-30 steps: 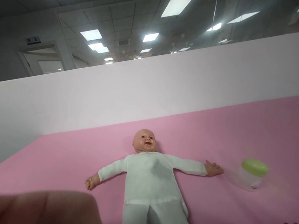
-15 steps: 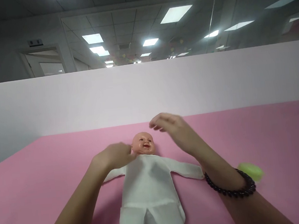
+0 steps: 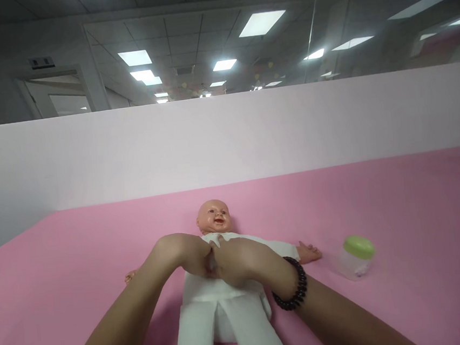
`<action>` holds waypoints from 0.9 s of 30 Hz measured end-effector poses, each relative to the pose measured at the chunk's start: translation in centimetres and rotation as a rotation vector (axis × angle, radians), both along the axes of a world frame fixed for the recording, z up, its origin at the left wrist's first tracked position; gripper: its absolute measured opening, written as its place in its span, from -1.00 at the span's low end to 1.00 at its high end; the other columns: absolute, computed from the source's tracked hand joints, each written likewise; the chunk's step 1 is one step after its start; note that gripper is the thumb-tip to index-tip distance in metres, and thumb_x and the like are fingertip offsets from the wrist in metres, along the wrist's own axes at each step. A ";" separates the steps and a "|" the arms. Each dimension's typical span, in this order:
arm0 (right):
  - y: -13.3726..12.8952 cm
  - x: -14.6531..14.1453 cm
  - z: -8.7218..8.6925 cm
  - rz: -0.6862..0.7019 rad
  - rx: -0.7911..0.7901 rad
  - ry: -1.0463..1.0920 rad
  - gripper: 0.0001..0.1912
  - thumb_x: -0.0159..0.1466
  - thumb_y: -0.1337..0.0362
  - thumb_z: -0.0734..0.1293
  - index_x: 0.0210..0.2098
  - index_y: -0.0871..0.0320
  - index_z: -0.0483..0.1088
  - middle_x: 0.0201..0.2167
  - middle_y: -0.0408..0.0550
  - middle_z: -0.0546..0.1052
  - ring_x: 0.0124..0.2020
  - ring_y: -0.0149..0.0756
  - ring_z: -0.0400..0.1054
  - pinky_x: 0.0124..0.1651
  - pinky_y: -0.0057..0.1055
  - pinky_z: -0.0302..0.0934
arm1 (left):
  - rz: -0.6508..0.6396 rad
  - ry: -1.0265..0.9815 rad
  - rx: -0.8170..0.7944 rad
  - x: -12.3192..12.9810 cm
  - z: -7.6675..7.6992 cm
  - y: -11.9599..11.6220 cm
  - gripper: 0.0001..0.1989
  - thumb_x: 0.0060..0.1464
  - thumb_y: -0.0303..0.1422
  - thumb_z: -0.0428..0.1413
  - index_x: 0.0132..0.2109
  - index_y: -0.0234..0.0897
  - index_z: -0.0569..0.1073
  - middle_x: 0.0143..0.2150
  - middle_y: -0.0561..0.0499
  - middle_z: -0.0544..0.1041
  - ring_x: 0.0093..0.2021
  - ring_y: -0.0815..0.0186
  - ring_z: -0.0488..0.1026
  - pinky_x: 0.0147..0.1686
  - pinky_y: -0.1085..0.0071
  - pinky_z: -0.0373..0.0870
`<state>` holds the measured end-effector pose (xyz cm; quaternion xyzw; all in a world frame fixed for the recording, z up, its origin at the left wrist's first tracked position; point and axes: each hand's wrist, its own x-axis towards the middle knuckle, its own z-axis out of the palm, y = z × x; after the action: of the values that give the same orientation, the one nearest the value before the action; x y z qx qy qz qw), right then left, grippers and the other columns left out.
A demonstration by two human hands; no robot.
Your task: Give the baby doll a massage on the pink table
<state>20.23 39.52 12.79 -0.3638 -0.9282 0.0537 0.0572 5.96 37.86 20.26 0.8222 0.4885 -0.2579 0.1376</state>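
Note:
A baby doll (image 3: 213,216) in a white top (image 3: 198,289) and white trousers (image 3: 194,333) lies on its back, head away from me and arms spread. My left hand (image 3: 195,256) is bent over the doll's chest, its fingers closed on the front of the top. Against it, from the other side, my right hand (image 3: 234,259) is closed at the same spot, with a black bead bracelet (image 3: 290,286) round the wrist. White cloth bunches up near the thumbs. Both palms and most fingertips are hidden.
A clear jar with a green lid (image 3: 358,248) stands to the right, past the doll's hand (image 3: 309,252). Underneath is a pink surface (image 3: 421,219), bounded at the back by a white panel (image 3: 227,140). Glass above shows ceiling lights.
My right hand has come down and left from beside the doll's head onto its chest. My left hand has moved from beside the neck to the chest, meeting the right.

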 end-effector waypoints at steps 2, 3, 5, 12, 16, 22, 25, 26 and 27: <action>-0.9 -0.7 0.1 -0.054 -0.028 -0.070 -0.64 0.16 0.27 0.37 -0.05 0.18 0.51 -0.32 0.07 0.60 -0.29 -0.08 0.49 -0.27 -0.27 0.36 | -0.029 0.016 0.021 0.4 -0.5 -0.2 -0.83 0.03 -0.22 0.13 -0.37 -0.22 0.43 -0.39 0.00 0.51 -0.51 0.28 0.31 -0.46 0.33 0.25; -1.4 -0.9 0.4 -0.116 -0.065 -0.123 -0.57 0.16 0.29 0.36 0.03 0.23 0.49 -0.26 0.14 0.60 -0.25 -0.02 0.50 -0.22 -0.22 0.37 | -0.037 0.024 0.033 0.6 -0.7 -0.3 -0.86 0.03 -0.24 0.13 -0.34 -0.22 0.44 -0.38 -0.01 0.52 -0.49 0.26 0.33 -0.46 0.34 0.25; -2.7 -0.8 1.2 -0.236 -0.125 -0.184 -0.44 0.21 0.28 0.31 0.19 0.33 0.37 -0.09 0.29 0.57 -0.14 0.09 0.50 -0.13 -0.11 0.38 | -0.036 0.041 0.052 0.6 -1.2 -0.6 -0.85 0.04 -0.30 0.11 -0.25 -0.25 0.48 -0.32 -0.07 0.56 -0.43 0.21 0.40 -0.45 0.33 0.27; -4.3 2.8 1.0 -0.159 -0.191 0.073 -0.28 0.41 -0.10 0.11 0.46 0.04 0.01 0.48 -0.01 0.02 0.46 0.08 -0.10 0.41 0.02 -0.06 | 0.071 -0.329 0.093 -3.0 -3.7 -0.9 -0.32 0.03 -0.15 0.14 0.31 -0.13 0.29 0.35 -0.19 0.34 0.14 0.00 0.46 -0.10 0.27 0.43; -4.1 3.9 -1.5 -0.216 -0.190 0.181 -0.26 0.42 -0.20 0.03 0.47 -0.03 -0.03 0.50 -0.08 -0.08 0.50 0.01 -0.24 0.45 0.05 -0.25 | 0.209 -0.606 0.159 -5.7 -6.2 -0.7 -0.24 0.02 0.07 0.15 0.32 -0.08 0.30 0.43 -0.13 0.24 0.34 -0.08 0.25 0.11 0.13 0.34; -5.0 6.3 -5.3 -0.258 0.051 0.416 -0.40 0.49 -0.01 -0.01 0.41 0.07 0.13 0.42 -0.03 0.16 0.44 -0.21 -0.03 0.45 -0.17 -0.19 | 0.133 -0.735 0.332 -6.3 -11.2 -3.4 -0.31 0.32 0.08 -0.21 0.47 -0.09 0.04 0.54 -0.03 -0.07 0.52 0.12 -0.20 0.42 0.08 -0.21; -5.4 8.1 -6.3 -0.362 0.103 0.384 -0.42 0.49 0.03 -0.01 0.41 0.07 0.12 0.40 -0.02 0.21 0.43 -0.08 -0.01 0.44 -0.04 -0.21 | 0.163 -0.749 0.562 -6.9 -13.5 -4.6 -0.40 0.40 -0.09 -0.34 0.48 -0.09 0.02 0.52 -0.03 0.00 0.52 0.19 -0.15 0.43 0.04 -0.31; -5.5 8.7 -6.5 -0.388 0.106 0.354 -0.43 0.49 0.04 -0.01 0.40 0.07 0.14 0.39 -0.01 0.22 0.43 -0.04 -0.01 0.43 0.01 -0.21 | 0.183 -0.722 0.607 -7.4 -14.0 -4.7 -0.41 0.40 -0.10 -0.32 0.47 -0.10 0.05 0.51 -0.05 0.04 0.51 0.17 -0.12 0.43 0.01 -0.30; -5.4 9.2 -6.6 -0.422 0.115 0.326 -0.43 0.49 0.05 -0.01 0.38 0.08 0.18 0.39 0.00 0.23 0.42 -0.01 0.00 0.42 0.04 -0.22 | 0.202 -0.691 0.653 -7.9 -14.4 -4.7 -0.42 0.39 -0.09 -0.30 0.45 -0.10 0.09 0.50 -0.08 0.08 0.51 0.13 -0.11 0.42 -0.04 -0.33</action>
<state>29.44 34.09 6.23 -0.5319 -0.8118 0.0456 0.2366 -1.96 33.19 5.87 0.8083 0.5471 0.2116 0.0508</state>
